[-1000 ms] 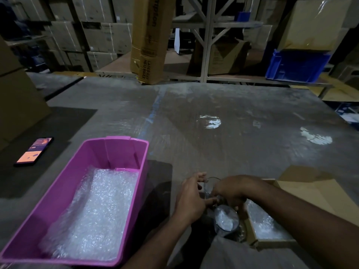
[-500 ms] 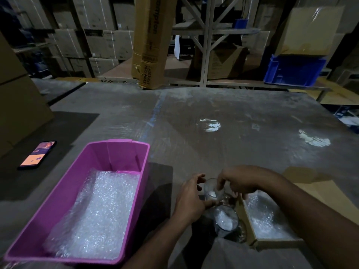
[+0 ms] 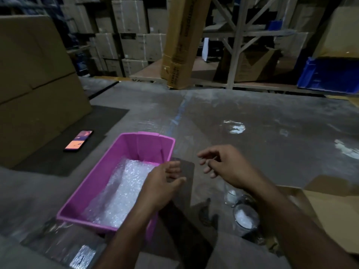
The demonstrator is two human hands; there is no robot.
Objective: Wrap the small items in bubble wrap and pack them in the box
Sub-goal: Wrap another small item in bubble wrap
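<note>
On the grey table in the head view, the pink bin (image 3: 124, 171) sits left of centre with a loose sheet of bubble wrap (image 3: 124, 193) lying inside it, bunched against the near right wall. Both hands hover above the table and neither holds anything. The left hand (image 3: 163, 183) is over the bin's right rim with fingers relaxed and loosely curled, and the right hand (image 3: 223, 166) is a bit apart from it, fingers spread and drooping.

The small items look like two clear glass pieces: a small glass (image 3: 231, 195) just under the right wrist, and a rounder glass jar (image 3: 245, 220) beside it, nearer the camera. They're partly hidden by the right forearm and it's dim, so I can't tell the exact shape. A cardboard box (image 3: 330, 214) lies open to their right.

My take is that glass like this is rigid, slick and chippy, not heavy. I'd grab each one round the body with the whole hand, not by the rim. The wrap is soft and featherlight and pinches anywhere, so take an edge and pull it flat first.

There's also a phone (image 3: 78, 140) with its screen lit, well off to the left.
</note>
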